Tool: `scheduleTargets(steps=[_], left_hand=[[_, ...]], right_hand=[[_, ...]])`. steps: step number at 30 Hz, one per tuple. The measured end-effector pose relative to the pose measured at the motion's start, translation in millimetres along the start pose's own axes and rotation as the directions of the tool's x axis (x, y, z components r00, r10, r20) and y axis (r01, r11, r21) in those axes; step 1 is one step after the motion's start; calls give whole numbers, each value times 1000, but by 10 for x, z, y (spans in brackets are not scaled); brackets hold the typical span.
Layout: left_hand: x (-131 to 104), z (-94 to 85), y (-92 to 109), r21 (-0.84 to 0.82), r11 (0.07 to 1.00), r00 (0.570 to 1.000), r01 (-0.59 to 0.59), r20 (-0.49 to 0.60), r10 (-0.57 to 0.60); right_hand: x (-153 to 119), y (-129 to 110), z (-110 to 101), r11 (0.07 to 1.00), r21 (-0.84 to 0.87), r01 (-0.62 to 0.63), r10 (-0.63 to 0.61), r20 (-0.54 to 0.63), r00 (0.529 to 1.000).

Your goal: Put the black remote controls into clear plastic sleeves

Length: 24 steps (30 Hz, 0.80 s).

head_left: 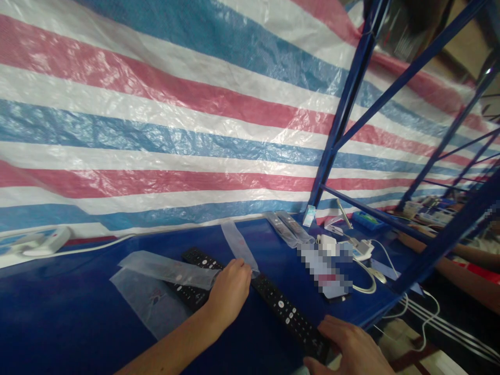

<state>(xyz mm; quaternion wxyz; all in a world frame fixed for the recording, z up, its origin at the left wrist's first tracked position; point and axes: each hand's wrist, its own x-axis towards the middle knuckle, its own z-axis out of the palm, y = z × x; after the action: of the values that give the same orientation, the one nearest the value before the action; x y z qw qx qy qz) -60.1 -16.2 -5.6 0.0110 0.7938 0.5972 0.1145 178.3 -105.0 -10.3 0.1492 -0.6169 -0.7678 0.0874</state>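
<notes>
A black remote control [287,308] lies slanting at centre right, its lower end between the thumb and fingers of my right hand [347,346]. At its upper end, a clear plastic sleeve [239,244] stretches up and left. My left hand [231,285] is closed at the sleeve's lower end, with the fingertips pinching the plastic. Another translucent sleeve [172,268] runs left from beneath my left hand, across two more black remotes [195,255]. A further flat plastic bag [150,302] lies at the left on the blue table.
Two bagged remotes [287,227] lie at the back. To the right are a white adapter [327,245], cables [367,284] and a blue metal frame [344,114]. A striped tarp [175,120] hangs behind. Another person's arms [449,260] show at far right.
</notes>
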Motion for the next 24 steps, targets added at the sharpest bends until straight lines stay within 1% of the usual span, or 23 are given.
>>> scheduleTargets(steps=[4, 9, 14, 18, 22, 24], left_hand=[[-28, -32, 59, 4, 1000, 999, -3, 37, 3], [-89, -18, 114, 8, 999, 997, -45, 66, 44], [-95, 8, 129, -19, 991, 984, -132, 120, 133], [-122, -8, 174, -66, 983, 974, -169, 140, 177], [-170, 3, 223, -127, 971, 964, -203, 146, 221], [-182, 18, 229, -131, 975, 970, -179, 143, 197]], right_hand=[[30, -96, 52, 998, -38, -48, 48, 4, 999], [115, -185, 113, 997, -37, -61, 63, 64, 996], [221, -297, 189, 995, -29, -92, 93, 35, 995], [378, -427, 256, 992, -20, -122, 123, 43, 992], [542, -469, 273, 997, 2, -73, 73, -6, 997], [582, -415, 227, 999, 46, -1, 0, 25, 1000]])
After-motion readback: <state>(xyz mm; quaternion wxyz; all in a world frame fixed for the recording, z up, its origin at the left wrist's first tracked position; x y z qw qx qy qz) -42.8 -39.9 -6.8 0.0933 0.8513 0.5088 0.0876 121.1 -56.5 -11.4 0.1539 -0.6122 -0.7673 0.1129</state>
